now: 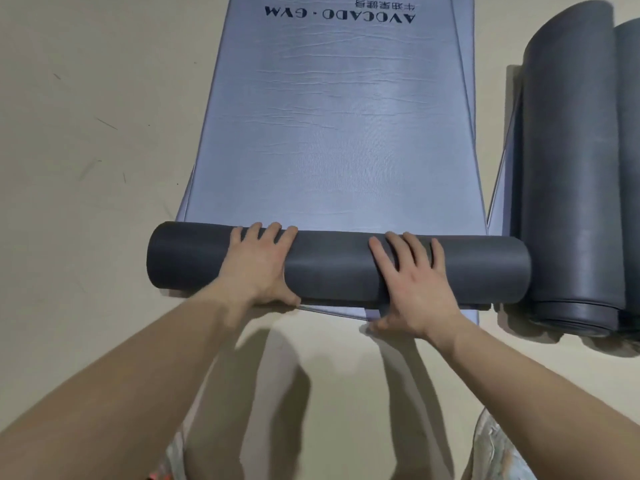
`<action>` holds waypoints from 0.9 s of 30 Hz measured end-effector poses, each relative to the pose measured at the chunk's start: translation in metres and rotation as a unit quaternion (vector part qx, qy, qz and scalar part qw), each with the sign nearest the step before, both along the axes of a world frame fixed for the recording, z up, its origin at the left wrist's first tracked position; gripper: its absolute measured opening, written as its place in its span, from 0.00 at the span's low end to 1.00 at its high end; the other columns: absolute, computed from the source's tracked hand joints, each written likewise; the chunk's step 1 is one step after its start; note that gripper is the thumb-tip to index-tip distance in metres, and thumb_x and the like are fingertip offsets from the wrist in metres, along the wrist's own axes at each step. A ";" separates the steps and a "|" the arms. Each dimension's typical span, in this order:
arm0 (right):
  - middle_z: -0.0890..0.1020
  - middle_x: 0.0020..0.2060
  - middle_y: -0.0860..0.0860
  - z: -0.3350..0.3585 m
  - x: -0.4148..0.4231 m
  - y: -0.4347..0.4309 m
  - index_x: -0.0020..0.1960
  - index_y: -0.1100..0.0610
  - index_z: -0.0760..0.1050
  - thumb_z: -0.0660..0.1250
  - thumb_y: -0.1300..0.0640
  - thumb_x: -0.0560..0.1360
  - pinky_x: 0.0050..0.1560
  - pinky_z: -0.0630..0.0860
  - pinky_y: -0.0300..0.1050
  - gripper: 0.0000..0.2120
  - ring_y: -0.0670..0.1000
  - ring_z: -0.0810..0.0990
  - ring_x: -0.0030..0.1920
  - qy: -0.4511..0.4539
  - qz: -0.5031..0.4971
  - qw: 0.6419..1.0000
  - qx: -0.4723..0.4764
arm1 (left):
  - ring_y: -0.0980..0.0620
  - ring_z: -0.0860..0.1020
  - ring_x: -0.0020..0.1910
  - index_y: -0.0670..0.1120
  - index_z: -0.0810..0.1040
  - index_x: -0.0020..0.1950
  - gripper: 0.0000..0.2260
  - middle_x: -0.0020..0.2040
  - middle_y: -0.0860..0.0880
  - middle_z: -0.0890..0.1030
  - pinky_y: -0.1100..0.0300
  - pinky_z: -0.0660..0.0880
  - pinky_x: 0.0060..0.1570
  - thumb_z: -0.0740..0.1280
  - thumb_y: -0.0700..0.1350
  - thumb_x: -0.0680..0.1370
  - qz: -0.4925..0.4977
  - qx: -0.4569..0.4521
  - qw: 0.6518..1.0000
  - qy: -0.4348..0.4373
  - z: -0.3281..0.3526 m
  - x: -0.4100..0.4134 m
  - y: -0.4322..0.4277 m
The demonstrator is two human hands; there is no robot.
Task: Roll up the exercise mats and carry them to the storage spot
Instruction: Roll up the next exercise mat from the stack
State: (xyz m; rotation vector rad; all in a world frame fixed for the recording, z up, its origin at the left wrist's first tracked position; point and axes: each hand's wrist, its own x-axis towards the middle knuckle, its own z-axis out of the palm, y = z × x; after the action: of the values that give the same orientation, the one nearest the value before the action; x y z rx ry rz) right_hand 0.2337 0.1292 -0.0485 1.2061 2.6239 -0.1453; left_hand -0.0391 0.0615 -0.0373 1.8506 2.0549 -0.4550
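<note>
Both hands, left (258, 268) and right (414, 289), lie palm-down, fingers spread, arms extended.

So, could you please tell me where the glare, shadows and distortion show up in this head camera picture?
In the head view, overhead light leaves a pale sheen on the flat lilac-grey mat. Soft double shadows of the arms fall on the beige floor below the dark grey rolled part under the left hand and right hand. Wide-angle distortion bows the rolled grey mats at right, and the lower edges blur.

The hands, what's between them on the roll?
Only bare dark roll lies between the left hand and the right hand in the head view; both press on it.
</note>
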 end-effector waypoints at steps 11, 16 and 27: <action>0.72 0.67 0.49 0.021 -0.021 0.049 0.75 0.42 0.55 0.74 0.33 0.59 0.65 0.68 0.58 0.50 0.58 0.74 0.62 -0.058 0.020 0.995 -0.076 | 0.48 0.73 0.66 0.58 0.61 0.76 0.48 0.70 0.54 0.73 0.50 0.64 0.68 0.70 0.71 0.59 -0.015 0.042 0.999 -0.011 0.003 0.000 0.004; 0.74 0.62 0.48 0.044 -0.014 0.024 0.75 0.41 0.58 0.75 0.33 0.59 0.63 0.70 0.55 0.50 0.56 0.76 0.60 -0.069 0.034 0.982 -0.174 | 0.50 0.77 0.51 0.63 0.65 0.69 0.44 0.53 0.58 0.76 0.53 0.74 0.51 0.72 0.71 0.55 -0.001 -0.076 0.993 -0.095 0.027 0.001 -0.020; 0.71 0.66 0.50 0.043 -0.022 0.032 0.76 0.39 0.55 0.75 0.28 0.56 0.65 0.69 0.59 0.55 0.57 0.74 0.63 -0.053 0.035 0.989 -0.130 | 0.41 0.66 0.73 0.54 0.53 0.80 0.58 0.74 0.48 0.67 0.40 0.60 0.72 0.71 0.74 0.56 0.018 0.038 0.999 0.028 0.021 0.023 -0.045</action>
State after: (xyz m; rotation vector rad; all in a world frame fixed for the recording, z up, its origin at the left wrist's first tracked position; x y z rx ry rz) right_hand 0.2112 0.1611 -0.0052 1.0052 2.4589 -0.3879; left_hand -0.0162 0.0169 -0.0166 1.8612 2.1661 -0.4286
